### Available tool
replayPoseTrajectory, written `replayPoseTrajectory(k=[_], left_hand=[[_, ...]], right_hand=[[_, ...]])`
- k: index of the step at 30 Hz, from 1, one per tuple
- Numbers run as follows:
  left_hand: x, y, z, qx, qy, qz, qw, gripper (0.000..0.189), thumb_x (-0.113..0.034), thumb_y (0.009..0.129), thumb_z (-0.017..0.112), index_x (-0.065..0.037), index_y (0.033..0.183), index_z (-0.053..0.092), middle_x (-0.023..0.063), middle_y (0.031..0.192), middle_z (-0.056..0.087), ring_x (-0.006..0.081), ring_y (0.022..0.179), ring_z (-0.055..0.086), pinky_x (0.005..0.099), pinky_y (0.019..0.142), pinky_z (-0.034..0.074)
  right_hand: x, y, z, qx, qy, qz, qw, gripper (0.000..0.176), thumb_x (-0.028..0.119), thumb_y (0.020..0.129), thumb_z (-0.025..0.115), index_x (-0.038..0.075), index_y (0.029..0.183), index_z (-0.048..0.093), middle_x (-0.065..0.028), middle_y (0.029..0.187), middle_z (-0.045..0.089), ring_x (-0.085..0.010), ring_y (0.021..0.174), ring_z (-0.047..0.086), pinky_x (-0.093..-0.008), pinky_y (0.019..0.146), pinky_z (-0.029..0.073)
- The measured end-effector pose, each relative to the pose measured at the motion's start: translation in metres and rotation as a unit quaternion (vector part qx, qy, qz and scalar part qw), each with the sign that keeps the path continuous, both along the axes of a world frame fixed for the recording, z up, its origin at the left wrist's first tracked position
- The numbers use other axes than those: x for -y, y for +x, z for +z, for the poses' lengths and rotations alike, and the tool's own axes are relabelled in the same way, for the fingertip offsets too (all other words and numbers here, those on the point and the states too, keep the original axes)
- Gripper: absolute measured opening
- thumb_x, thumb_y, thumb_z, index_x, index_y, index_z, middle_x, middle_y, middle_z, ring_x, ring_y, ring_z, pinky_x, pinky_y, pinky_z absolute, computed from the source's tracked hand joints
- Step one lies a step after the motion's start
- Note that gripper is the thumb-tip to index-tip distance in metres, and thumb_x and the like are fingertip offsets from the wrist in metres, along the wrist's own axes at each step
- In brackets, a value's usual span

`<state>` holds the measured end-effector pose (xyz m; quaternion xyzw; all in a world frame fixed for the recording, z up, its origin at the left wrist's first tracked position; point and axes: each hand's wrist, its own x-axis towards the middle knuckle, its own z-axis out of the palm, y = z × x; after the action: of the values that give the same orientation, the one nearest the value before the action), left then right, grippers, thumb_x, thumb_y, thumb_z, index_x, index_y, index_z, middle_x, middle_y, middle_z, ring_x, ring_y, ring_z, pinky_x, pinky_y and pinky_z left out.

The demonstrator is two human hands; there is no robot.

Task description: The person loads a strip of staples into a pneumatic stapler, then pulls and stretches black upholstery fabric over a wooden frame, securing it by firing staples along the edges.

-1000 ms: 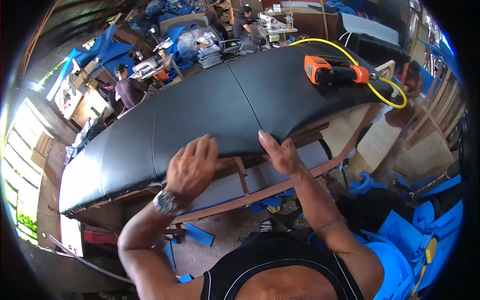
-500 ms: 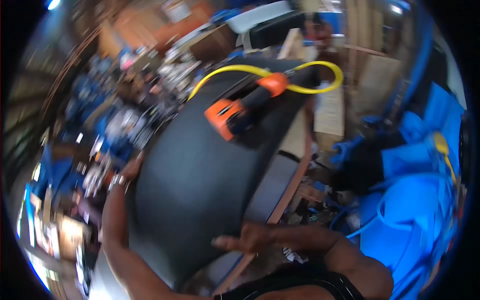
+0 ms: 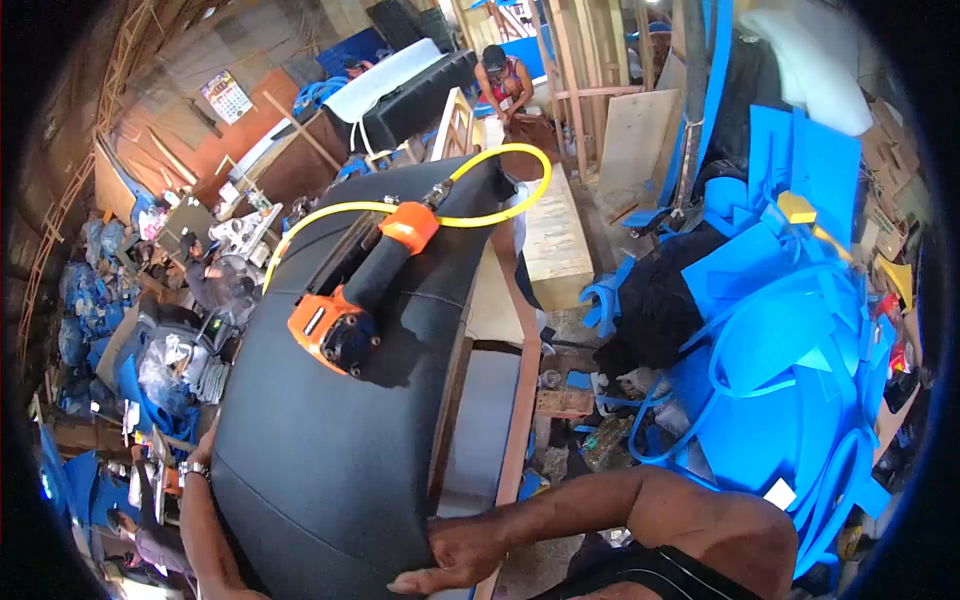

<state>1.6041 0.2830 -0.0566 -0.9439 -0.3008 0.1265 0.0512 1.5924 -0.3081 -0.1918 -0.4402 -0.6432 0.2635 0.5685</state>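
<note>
A large black upholstered furniture piece [image 3: 290, 440] fills the middle of my view, its cover smooth with stitched seams. My right hand [image 3: 460, 555] grips its near right edge, with the thumb lying on the black cover and the fingers curled at the wooden frame [image 3: 517, 420]. My left hand [image 3: 207, 448] rests against the piece's left side; its fingers are mostly hidden. An orange and black pneumatic staple gun [image 3: 335, 330] lies on top of the cover, joined to a yellow air hose [image 3: 500, 212]. Neither hand touches the staple gun.
Blue foam sheets and offcuts [image 3: 770, 370] are heaped at the right. Scraps litter the floor beside the frame. A co-worker [image 3: 505, 85] bends over work at the back, near a wooden box-like piece [image 3: 555, 235]. Other people and clutter are at the left.
My view has shifted and become sharper; the furniture piece and staple gun now appear further left and lower. My right hand appears lower, by the piece's near edge. The left hand stays along its left side.
</note>
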Motion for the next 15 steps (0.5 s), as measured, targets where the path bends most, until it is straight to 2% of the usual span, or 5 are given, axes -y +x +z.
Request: replayPoseTrajectory(k=[3, 7, 10, 11, 15], left_hand=[[0.023, -0.023, 0.003, 0.016, -0.004, -0.008, 1.0, 0.052, -0.024, 0.109, 0.034, -0.007, 0.158, 0.031, 0.0253, 0.159, 0.037, 0.0417, 0.141, 0.045, 0.0417, 0.115, 0.039], [0.107, -0.022, 0.008, 0.102, -0.027, -0.106, 0.989, 0.052, -0.019, 0.108, 0.035, -0.009, 0.159, 0.03, 0.0256, 0.159, 0.037, 0.042, 0.141, 0.045, 0.0422, 0.114, 0.04], [0.256, -0.05, 0.024, 0.16, 0.243, -0.297, 0.909, 0.041, -0.034, 0.108, 0.042, -0.012, 0.143, 0.049, 0.0269, 0.138, 0.054, 0.0429, 0.129, 0.053, 0.0467, 0.11, 0.042], [0.308, -0.05, 0.023, 0.286, 0.158, -0.14, 0.935, 0.044, -0.041, 0.107, 0.043, -0.012, 0.139, 0.05, 0.0229, 0.142, 0.052, 0.04, 0.134, 0.048, 0.0482, 0.11, 0.04], [0.406, -0.093, 0.029, 0.111, 0.183, -0.14, 0.967, 0.053, -0.044, 0.109, 0.035, -0.009, 0.148, 0.044, 0.0194, 0.163, 0.031, 0.0359, 0.151, 0.03, 0.0536, 0.121, 0.026]], right_hand=[[-0.013, -0.016, 0.0, -0.075, -0.014, 0.011, 0.997, 0.067, 0.056, 0.108, 0.037, 0.007, 0.068, 0.059, -0.0035, 0.055, 0.043, -0.0123, 0.049, 0.039, -0.0315, 0.046, 0.038], [0.004, 0.01, 0.03, -0.075, -0.109, -0.011, 0.991, 0.043, 0.043, 0.105, 0.053, 0.002, 0.114, 0.062, -0.0152, 0.1, 0.063, -0.0226, 0.094, 0.057, -0.0383, 0.086, 0.047], [0.022, 0.015, 0.072, -0.101, -0.119, 0.005, 0.988, 0.042, 0.039, 0.102, 0.062, 0.002, 0.12, 0.067, -0.012, 0.106, 0.073, -0.0226, 0.094, 0.067, -0.0396, 0.09, 0.053], [0.02, 0.007, 0.065, -0.095, -0.008, -0.044, 0.994, 0.038, 0.036, 0.102, 0.061, 0.001, 0.115, 0.068, -0.0113, 0.104, 0.073, -0.0204, 0.09, 0.067, -0.0374, 0.086, 0.054], [0.023, -0.011, 0.076, -0.223, 0.01, -0.052, 0.973, 0.045, 0.04, 0.104, 0.055, -0.003, 0.11, 0.069, -0.0089, 0.101, 0.071, -0.0166, 0.095, 0.064, -0.0356, 0.091, 0.051]])
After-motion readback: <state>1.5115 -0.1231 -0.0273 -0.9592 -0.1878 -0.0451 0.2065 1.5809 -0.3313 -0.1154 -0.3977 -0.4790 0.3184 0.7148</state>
